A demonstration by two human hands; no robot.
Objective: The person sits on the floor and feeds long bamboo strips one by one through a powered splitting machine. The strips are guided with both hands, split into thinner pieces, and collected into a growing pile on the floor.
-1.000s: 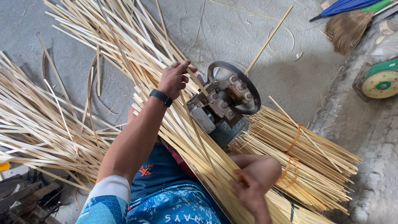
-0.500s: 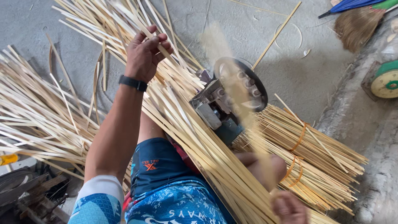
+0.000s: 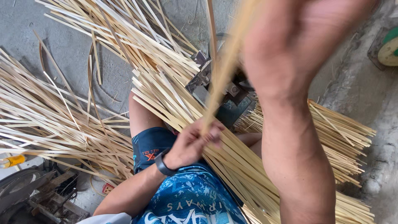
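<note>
My left hand [image 3: 194, 143], with a black watch on the wrist, is closed around a long pale bamboo strip [image 3: 224, 70] that rises, blurred, toward the top of the view. The hand sits just above my lap, over a thick sheaf of flat bamboo strips [image 3: 174, 91] lying slantwise across my legs. My right forearm [image 3: 298, 124] is raised close to the camera and fills the right side; the hand itself is out of the frame. Behind the strip and the arm sits a dark metal machine [image 3: 226, 101], mostly hidden.
Loose bamboo strips [image 3: 49, 124] are piled on the grey floor to the left. A bundle of thinner sticks [image 3: 344, 137] lies at the right. A green and cream wheel [image 3: 389, 46] shows at the right edge, dark scrap and tools [image 3: 37, 195] at bottom left.
My left hand came down from the top of the sheaf to my lap and now grips a strip. My right arm swung up close to the camera, covering the machine.
</note>
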